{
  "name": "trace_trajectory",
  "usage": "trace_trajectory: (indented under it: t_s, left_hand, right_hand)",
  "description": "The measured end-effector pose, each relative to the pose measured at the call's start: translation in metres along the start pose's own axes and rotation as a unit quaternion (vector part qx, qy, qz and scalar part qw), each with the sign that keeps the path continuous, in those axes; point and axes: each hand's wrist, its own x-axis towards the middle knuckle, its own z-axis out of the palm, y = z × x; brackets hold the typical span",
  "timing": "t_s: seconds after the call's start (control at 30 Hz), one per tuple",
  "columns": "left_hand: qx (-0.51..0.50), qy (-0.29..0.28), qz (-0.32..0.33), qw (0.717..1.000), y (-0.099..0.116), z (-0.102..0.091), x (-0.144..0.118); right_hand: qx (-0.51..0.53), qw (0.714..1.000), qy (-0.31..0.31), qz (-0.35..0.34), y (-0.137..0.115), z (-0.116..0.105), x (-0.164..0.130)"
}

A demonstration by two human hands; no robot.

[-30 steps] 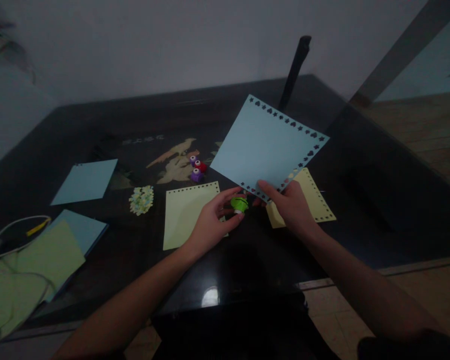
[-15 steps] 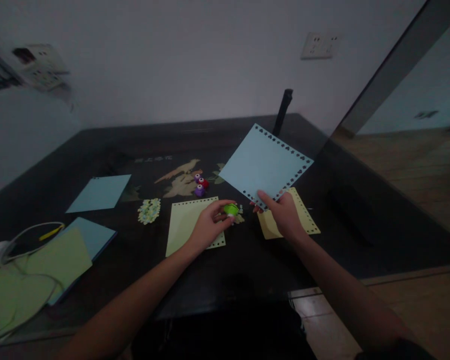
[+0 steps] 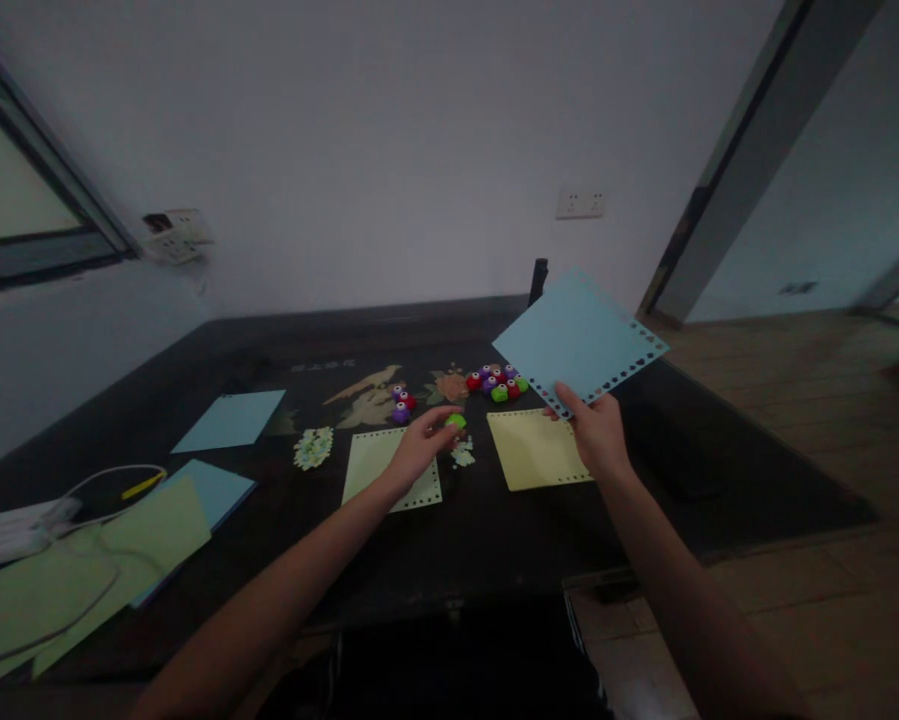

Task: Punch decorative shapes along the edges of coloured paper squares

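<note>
In my right hand [image 3: 597,435] is a sheet of light blue paper [image 3: 578,340], pinched at its near corner and raised above the table; small shaped holes run along two of its edges. My left hand [image 3: 421,445] grips a small green craft punch [image 3: 456,422] between thumb and fingers. Under that hand lies a pale green sheet [image 3: 366,463] with punched edges. A yellow punched sheet [image 3: 535,450] rests below my right hand, partly covered by it. Little paper cutouts [image 3: 462,453] are scattered beside the left hand, and a bigger heap of cutouts [image 3: 314,448] sits farther left.
Several more punches [image 3: 499,383] cluster behind the yellow sheet, and a trio of punches [image 3: 402,405] stands left of them. A blue sheet [image 3: 231,420], stacked papers [image 3: 156,520] and a white power strip with cable [image 3: 14,535] occupy the left side. A wall socket [image 3: 580,204] is behind.
The blue sheet has swung right and away from the other punches, which now show. My left hand still holds the green punch near the same place. The camera view has tilted up.
</note>
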Motion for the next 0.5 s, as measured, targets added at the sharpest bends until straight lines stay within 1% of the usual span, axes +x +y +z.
trace_trajectory:
  t_s: [0.13, 0.2, 0.23, 0.3, 0.33, 0.37, 0.43, 0.47, 0.5]
  left_hand:
    - [-0.130, -0.002, -0.052, 0.990, -0.007, 0.011, 0.028]
    - [-0.135, 0.006, -0.055, 0.989, -0.013, 0.017, 0.049]
    - [-0.113, 0.014, -0.048, 0.992, -0.016, 0.020, 0.060]
    - [-0.024, 0.037, -0.025, 0.999, -0.020, 0.025, 0.081]
    - [0.047, 0.040, -0.012, 0.998, -0.022, 0.026, 0.090]
    - [0.132, 0.040, 0.002, 0.990, -0.023, 0.027, 0.098]
    - [0.289, 0.060, 0.034, 0.955, -0.025, 0.027, 0.111]
    - [0.345, 0.063, 0.043, 0.935, -0.026, 0.026, 0.115]
    - [0.380, 0.063, 0.045, 0.922, -0.026, 0.026, 0.118]
  right_hand:
    - [-0.006, 1.000, 0.014, 0.021, 0.018, -0.016, -0.002]
    - [0.006, 0.999, 0.025, 0.036, 0.025, -0.018, -0.004]
    - [0.013, 0.999, 0.026, 0.041, 0.027, -0.018, -0.005]
    - [0.020, 0.999, 0.020, 0.043, 0.029, -0.016, -0.006]
    - [0.019, 0.999, 0.016, 0.041, 0.028, -0.015, -0.007]
    - [0.017, 0.999, 0.013, 0.039, 0.027, -0.015, -0.008]
    - [0.016, 0.999, 0.013, 0.037, 0.025, -0.013, -0.009]
    - [0.018, 0.999, 0.016, 0.037, 0.024, -0.013, -0.010]
    - [0.022, 0.999, 0.020, 0.038, 0.022, -0.013, -0.010]
